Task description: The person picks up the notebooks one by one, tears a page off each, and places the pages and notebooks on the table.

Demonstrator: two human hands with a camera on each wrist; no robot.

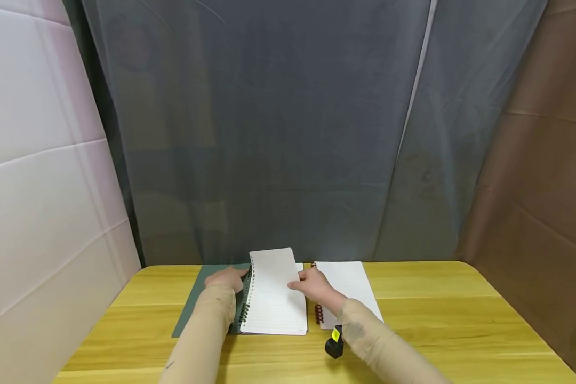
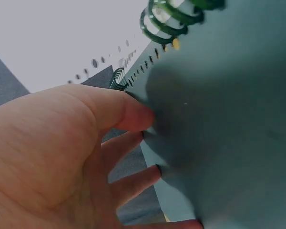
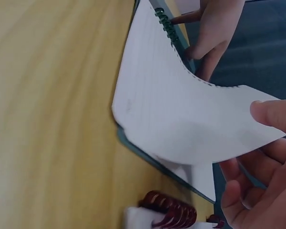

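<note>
A green spiral notebook lies open on the table, its green cover folded out to the left. My left hand presses flat on that cover beside the green rings, fingers nearly straight. My right hand pinches the right edge of a lined white page, thumb on top and fingers beneath. The page is lifted and curved above the stack below it. In the right wrist view the left hand touches the cover by the rings.
A second notebook with dark red rings lies just right of the green one, under my right forearm. A black device with a yellow tag sits at my right wrist. Grey curtain hangs behind the yellow wooden table.
</note>
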